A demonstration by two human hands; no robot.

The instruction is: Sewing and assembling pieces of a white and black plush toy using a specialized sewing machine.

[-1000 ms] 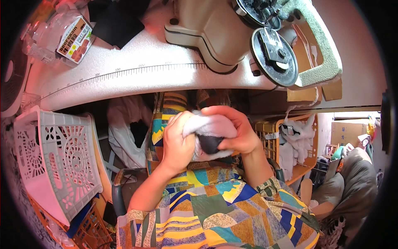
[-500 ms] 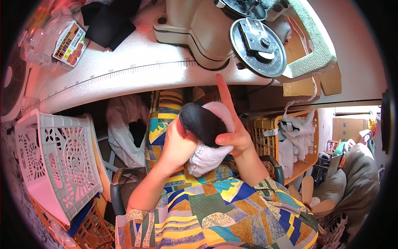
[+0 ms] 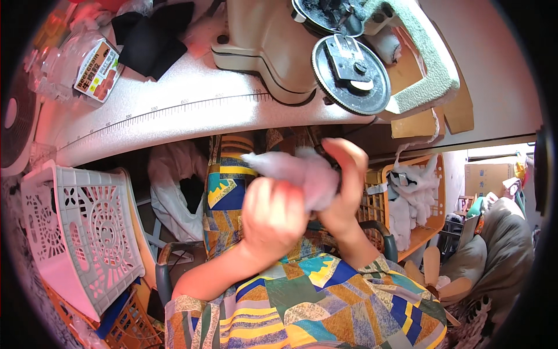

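Observation:
Over my lap, in front of the table edge, I hold a small pinkish-white fluffy fabric piece (image 3: 302, 174) with both hands. My left hand (image 3: 270, 212) is closed in a fist on its near left side, blurred by motion. My right hand (image 3: 343, 180) wraps around its right side, with the fingers curled upward at the far end. A tapered fluffy tip of the piece points left. Its black side, seen earlier, is mostly hidden now. Beyond my hands a beige machine (image 3: 267, 52) with toothed black discs (image 3: 351, 75) stands on the table.
The white table (image 3: 145, 87) carries a ruler scale along its edge, black cloth pieces (image 3: 154, 41) and a clear plastic jar (image 3: 96, 70). A white crate (image 3: 87, 232) stands at left. On the right an orange crate (image 3: 430, 232) holds white fluffy pieces (image 3: 412, 192). Chair armrests flank me.
The fabric piece has turned from showing its black side to showing pinkish-white fluff. My left hand has moved right and closer, and my right forefinger, stretched out before, is now bent.

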